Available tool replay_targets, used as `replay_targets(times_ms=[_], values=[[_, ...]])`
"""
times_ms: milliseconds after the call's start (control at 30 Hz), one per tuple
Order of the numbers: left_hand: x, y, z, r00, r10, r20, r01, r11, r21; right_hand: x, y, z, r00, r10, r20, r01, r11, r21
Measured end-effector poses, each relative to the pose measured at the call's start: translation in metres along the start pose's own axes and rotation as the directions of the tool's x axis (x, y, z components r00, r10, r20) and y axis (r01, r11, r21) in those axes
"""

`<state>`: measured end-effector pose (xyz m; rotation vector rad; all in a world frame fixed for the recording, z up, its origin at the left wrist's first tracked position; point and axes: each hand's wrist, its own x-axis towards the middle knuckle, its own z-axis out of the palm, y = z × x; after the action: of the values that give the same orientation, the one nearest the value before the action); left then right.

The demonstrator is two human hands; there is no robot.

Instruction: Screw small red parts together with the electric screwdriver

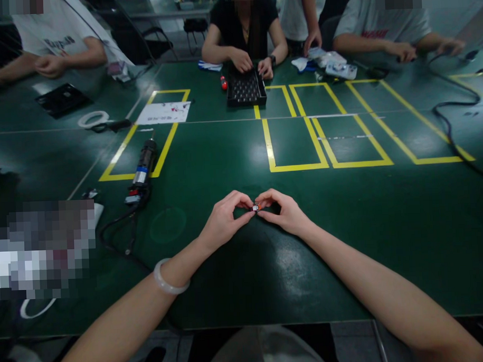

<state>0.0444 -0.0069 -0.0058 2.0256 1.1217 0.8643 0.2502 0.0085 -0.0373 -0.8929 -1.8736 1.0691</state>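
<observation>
Between my fingertips, above the green table [220, 155], is a tiny part [255, 207] with silvery, dark and orange-red bits. Its exact kind is too small to make out. My left hand [230, 215] pinches it from the left between thumb and fingers, and a pale bracelet [166, 281] circles that wrist. From the other side my right hand [281, 210] pinches the same small part, thumb below and fingers above. The fingertips of both hands nearly meet around it.
An electric screwdriver [143, 166] with a cable lies to the left. Yellow tape outlines [300, 167] mark the table. Across it, a person [244, 38] has both hands at a black compartment tray [246, 102]. Other people sit either side. A white sheet [163, 113] lies near a tape roll [92, 119].
</observation>
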Motion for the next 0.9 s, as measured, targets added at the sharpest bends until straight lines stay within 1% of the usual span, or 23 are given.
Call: replay_targets(times_ms=[167, 367, 467, 533, 600, 667, 733, 800, 833, 900], values=[[0.0, -0.001, 0.001, 1.0, 0.008, 0.001, -0.008, 1.0, 0.0, 0.0, 0.001, 0.0, 1.0, -0.007, 0.016, 0.007, 0.999, -0.032], [-0.001, -0.002, 0.0, 1.0, -0.007, 0.013, 0.007, 1.0, 0.011, -0.001, 0.0, 0.0, 1.0, 0.001, 0.021, 0.0, 1.0, -0.015], [0.001, -0.003, -0.004, 0.997, -0.018, 0.071, 0.016, 1.0, 0.022, 0.0, -0.001, 0.0, 1.0, 0.011, 0.028, -0.011, 1.0, 0.009], [0.003, -0.003, -0.011, 0.992, -0.033, 0.124, 0.027, 0.998, 0.051, 0.0, -0.001, 0.0, 0.999, 0.022, 0.023, -0.023, 1.0, 0.022], [0.004, -0.004, -0.023, 0.987, -0.056, 0.151, 0.038, 0.992, 0.12, 0.0, -0.001, 0.0, 0.999, 0.038, 0.018, -0.039, 0.999, 0.028], [0.004, -0.005, -0.041, 0.985, -0.095, 0.142, 0.06, 0.97, 0.235, 0.0, -0.001, -0.001, 0.999, 0.051, 0.02, -0.051, 0.998, 0.028], [0.0, -0.008, -0.066, 0.987, -0.149, 0.068, 0.114, 0.922, 0.37, 0.0, -0.001, -0.001, 0.998, 0.054, 0.024, -0.054, 0.998, 0.026], [-0.008, -0.013, -0.095, 0.977, -0.204, -0.063, 0.209, 0.858, 0.469, 0.0, -0.001, -0.001, 0.998, 0.055, 0.026, -0.055, 0.998, 0.025], [-0.014, -0.016, -0.11, 0.966, -0.229, -0.123, 0.26, 0.828, 0.497, 0.0, -0.001, -0.001, 0.998, 0.055, 0.026, -0.056, 0.998, 0.026], [-0.026, -0.019, -0.136, 0.94, -0.287, -0.186, 0.342, 0.783, 0.519, -0.001, -0.001, -0.001, 0.998, 0.056, 0.023, -0.057, 0.998, 0.029]])
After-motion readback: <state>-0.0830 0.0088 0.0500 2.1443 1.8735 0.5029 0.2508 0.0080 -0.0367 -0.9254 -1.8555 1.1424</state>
